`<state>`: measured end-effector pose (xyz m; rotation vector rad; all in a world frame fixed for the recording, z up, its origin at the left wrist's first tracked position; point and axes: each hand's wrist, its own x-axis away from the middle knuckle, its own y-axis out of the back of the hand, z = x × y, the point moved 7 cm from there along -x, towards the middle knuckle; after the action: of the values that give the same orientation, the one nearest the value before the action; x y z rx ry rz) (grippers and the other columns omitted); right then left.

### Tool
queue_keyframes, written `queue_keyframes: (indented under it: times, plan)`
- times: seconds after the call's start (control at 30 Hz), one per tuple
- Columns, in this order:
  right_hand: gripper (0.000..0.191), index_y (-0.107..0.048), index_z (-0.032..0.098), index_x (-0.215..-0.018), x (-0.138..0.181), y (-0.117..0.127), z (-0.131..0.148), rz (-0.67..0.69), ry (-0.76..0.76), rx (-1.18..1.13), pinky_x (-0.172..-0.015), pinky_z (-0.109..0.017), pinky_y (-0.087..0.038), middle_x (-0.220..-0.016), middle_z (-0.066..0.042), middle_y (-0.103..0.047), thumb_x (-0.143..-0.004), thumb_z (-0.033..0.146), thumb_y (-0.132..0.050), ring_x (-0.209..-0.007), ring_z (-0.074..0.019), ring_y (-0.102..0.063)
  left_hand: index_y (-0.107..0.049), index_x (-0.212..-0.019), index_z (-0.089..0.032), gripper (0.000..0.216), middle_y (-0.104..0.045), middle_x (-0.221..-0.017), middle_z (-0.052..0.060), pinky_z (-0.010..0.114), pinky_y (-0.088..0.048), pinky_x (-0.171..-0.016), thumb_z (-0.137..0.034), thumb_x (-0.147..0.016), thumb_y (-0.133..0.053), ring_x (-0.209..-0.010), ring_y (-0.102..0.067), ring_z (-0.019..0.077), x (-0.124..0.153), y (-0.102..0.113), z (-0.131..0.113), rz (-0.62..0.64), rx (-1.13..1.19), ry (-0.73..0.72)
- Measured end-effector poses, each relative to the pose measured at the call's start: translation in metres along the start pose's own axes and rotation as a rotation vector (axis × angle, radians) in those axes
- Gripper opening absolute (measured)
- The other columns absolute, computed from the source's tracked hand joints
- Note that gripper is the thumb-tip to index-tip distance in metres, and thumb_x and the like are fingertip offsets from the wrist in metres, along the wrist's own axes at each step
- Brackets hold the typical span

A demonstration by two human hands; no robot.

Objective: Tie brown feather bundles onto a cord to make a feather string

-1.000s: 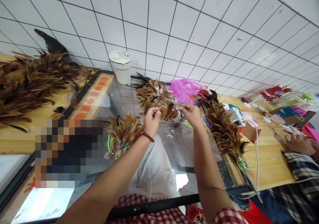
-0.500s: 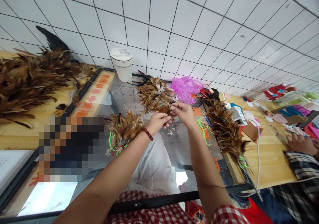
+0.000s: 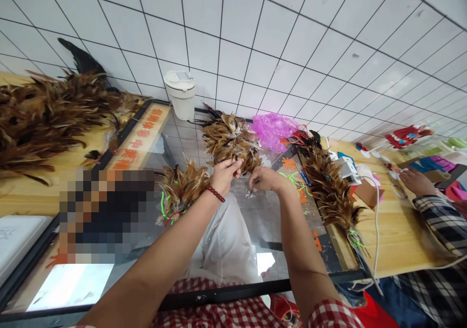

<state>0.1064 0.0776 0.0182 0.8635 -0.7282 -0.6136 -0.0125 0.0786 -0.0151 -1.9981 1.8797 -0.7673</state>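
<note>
My left hand, with a red bead bracelet on its wrist, pinches the near edge of a brown feather bundle lying on the glass table top. My right hand is just right of it, fingers closed on a thin feather quill pointing down at the glass. A second feather bundle with green ties lies left of my left wrist. A long row of tied feathers runs along the right edge of the glass.
A white lidded cup stands by the tiled wall. A pink plastic bag lies behind the feathers. A big feather pile covers the left wooden table. Another person's hand and plaid sleeve rest on the right wooden table.
My hands were raised with something stretched between them, came together, and now sit lower by the feather bundle. The other person's hand moved farther up the right table.
</note>
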Motion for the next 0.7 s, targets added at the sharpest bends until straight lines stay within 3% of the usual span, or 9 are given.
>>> queue_keyframes:
  times: [0.1, 0.23, 0.4, 0.57, 0.7]
  plan:
    - [0.018, -0.072, 0.016, -0.068, -0.001, -0.002, 0.003, 0.013, 0.03, 0.018, -0.064, -0.02, -0.038, -0.065, 0.001, -0.062, -0.063, 0.003, -0.06, -0.068, -0.0119, -0.053, -0.063, -0.065, -0.013, 0.029, -0.054, -0.052, -0.002, 0.017, -0.036, -0.043, -0.033, -0.053, -0.08, -0.047, -0.048, 0.005, -0.002, 0.002, 0.002, -0.007, 0.001, 0.011]
    - [0.026, -0.068, 0.015, -0.077, 0.013, 0.028, 0.022, -0.253, 0.149, 0.054, -0.071, -0.021, -0.038, -0.08, -0.003, -0.063, -0.07, 0.001, -0.048, -0.078, -0.0133, -0.054, -0.062, -0.063, -0.011, 0.03, -0.059, -0.056, 0.0, 0.018, -0.041, -0.044, -0.034, -0.054, -0.08, -0.047, -0.051, 0.0058, -0.001, 0.0, 0.005, 0.022, -0.046, 0.044]
    - [0.026, -0.065, 0.017, -0.084, 0.026, 0.048, 0.032, -0.371, 0.008, 0.219, -0.066, -0.024, -0.034, -0.076, -0.004, -0.063, -0.076, 0.006, -0.043, -0.07, -0.0149, -0.053, -0.066, -0.068, -0.01, 0.027, -0.066, -0.066, 0.005, 0.025, -0.051, -0.05, -0.034, -0.061, -0.076, -0.054, -0.061, 0.0117, 0.004, -0.006, 0.011, 0.057, -0.171, 0.092]
    - [0.025, -0.064, 0.016, -0.083, 0.025, 0.05, 0.038, -0.421, 0.0, 0.337, -0.073, -0.026, -0.034, -0.082, -0.008, -0.064, -0.079, 0.007, -0.042, -0.08, -0.0182, -0.055, -0.065, -0.065, -0.01, 0.023, -0.066, -0.062, 0.006, 0.023, -0.049, -0.045, -0.032, -0.066, -0.073, -0.05, -0.061, 0.0126, 0.007, -0.013, 0.016, 0.171, -0.295, 0.131]
    - [0.023, -0.063, 0.016, -0.081, 0.026, 0.052, 0.04, -0.45, 0.001, 0.347, -0.072, -0.027, -0.036, -0.081, -0.009, -0.064, -0.08, 0.009, -0.042, -0.08, -0.0191, -0.055, -0.063, -0.057, -0.011, 0.019, -0.059, -0.05, 0.002, 0.019, -0.041, -0.038, -0.026, -0.066, -0.071, -0.038, -0.051, 0.0077, 0.009, -0.017, 0.015, 0.229, -0.425, 0.125]
